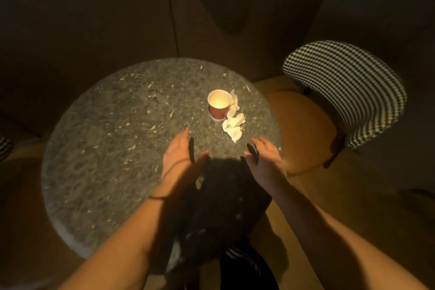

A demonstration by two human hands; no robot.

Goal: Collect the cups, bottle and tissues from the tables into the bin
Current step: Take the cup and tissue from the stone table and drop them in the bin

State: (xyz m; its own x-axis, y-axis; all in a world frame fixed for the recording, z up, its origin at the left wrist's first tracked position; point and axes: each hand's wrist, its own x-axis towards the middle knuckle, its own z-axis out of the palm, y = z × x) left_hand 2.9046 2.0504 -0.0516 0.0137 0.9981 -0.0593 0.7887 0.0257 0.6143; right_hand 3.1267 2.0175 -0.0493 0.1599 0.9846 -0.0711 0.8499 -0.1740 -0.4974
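Note:
A red paper cup [219, 104] with a white inside stands upright on the round speckled stone table [113, 139], toward its far right. Crumpled white tissues [233, 122] lie touching the cup's right side and trail toward me. My left hand [181, 160] hovers over the table just short of the cup, fingers straight, holding nothing. My right hand [263, 160] is held out beside it near the table's right edge, fingers straight and empty, a little short of the tissues. No bin or bottle is in view.
A chair with a yellow seat [303, 129] and a black-and-white checked backrest [348, 92] stands close to the table's right side. Another checked chair edge [4, 146] shows at far left. Dark wall panels rise behind the table. The room is dim.

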